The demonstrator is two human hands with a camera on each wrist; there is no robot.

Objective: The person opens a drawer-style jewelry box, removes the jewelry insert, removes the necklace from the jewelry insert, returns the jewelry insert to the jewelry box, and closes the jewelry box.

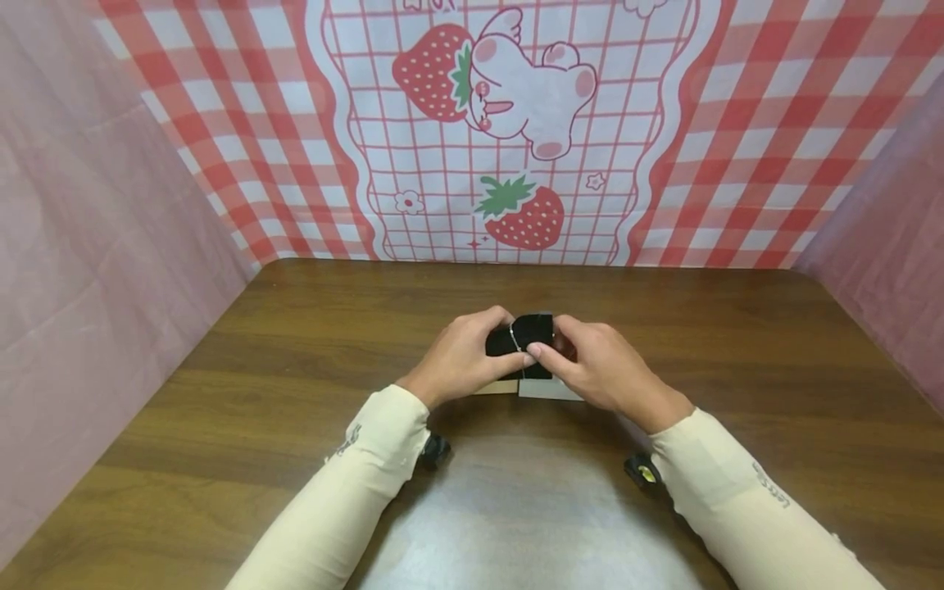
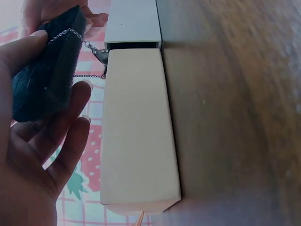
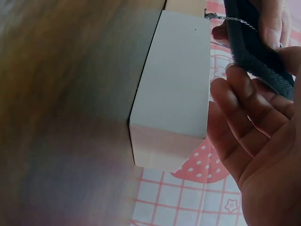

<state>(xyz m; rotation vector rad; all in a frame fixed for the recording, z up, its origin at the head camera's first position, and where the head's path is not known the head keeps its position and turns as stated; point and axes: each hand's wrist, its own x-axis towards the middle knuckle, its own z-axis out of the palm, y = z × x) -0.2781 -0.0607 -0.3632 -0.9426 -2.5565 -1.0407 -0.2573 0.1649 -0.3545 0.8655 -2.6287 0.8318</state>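
Observation:
Both hands hold a black fuzzy pad (image 1: 533, 332), tilted up over the table's middle. A thin silver chain (image 2: 70, 31) runs across the pad's face and hangs behind it, with a small dark piece (image 2: 100, 55) on it. My left hand (image 1: 463, 352) grips the pad's left part, thumb on the front. The right hand (image 1: 608, 365) pinches its right end between thumb and fingers. Just nearer to me lie a beige box part (image 2: 136, 127) and a white box sleeve (image 3: 171, 70), end to end, the beige part's end at the sleeve's opening. The hands partly hide both boxes in the head view.
A brown wooden table (image 1: 295, 328) lies beneath. Behind it hangs a red and white strawberry cloth (image 1: 634, 164), with pink cloth (image 1: 88, 246) at the sides. A thin peach ribbon (image 2: 140, 219) sticks out of the beige part's end.

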